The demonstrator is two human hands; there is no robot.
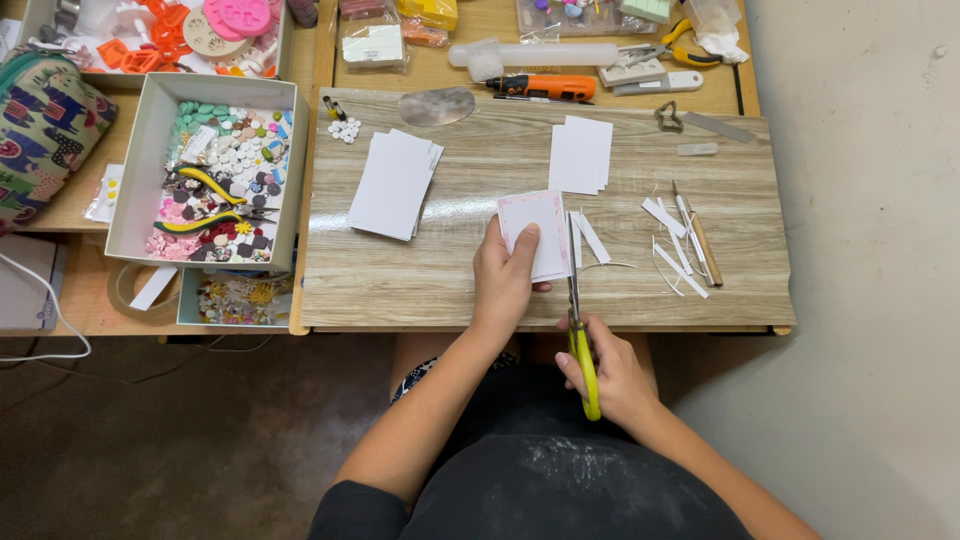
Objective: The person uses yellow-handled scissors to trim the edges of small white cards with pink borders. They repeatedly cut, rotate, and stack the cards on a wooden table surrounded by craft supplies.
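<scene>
1. wood-grain tabletop [480, 280] fills the middle of the view, with a pale floor at 3 o'clock and a darker floor at 8 o'clock.
2. left hand [503, 280] grasps a small stack of white cards [535, 232], thumb pressed on top, just below the centre of the board.
3. right hand [610, 375] is clenched around the yellow-green handles of a pair of scissors [577, 315] at 5 o'clock; the blades point toward 12 and run along the right edge of the held cards.
4. thin white paper strips [672, 245] lie scattered at 3 o'clock of the cards, beside a slim metal tool with a wooden handle [700, 240].
5. two more piles of white cards rest on the board: one [393, 183] at 10 o'clock of the hands, one [580, 154] at 12 o'clock.
6. an open box [140, 170] at 9 o'clock holds coloured buttons, beads and yellow-handled pliers.
7. an orange handheld tool [545, 87] and a white tube [545, 53] lie at 12 o'clock, on the far shelf.
8. a patterned pouch [40, 130] sits at the 10 o'clock edge.
</scene>
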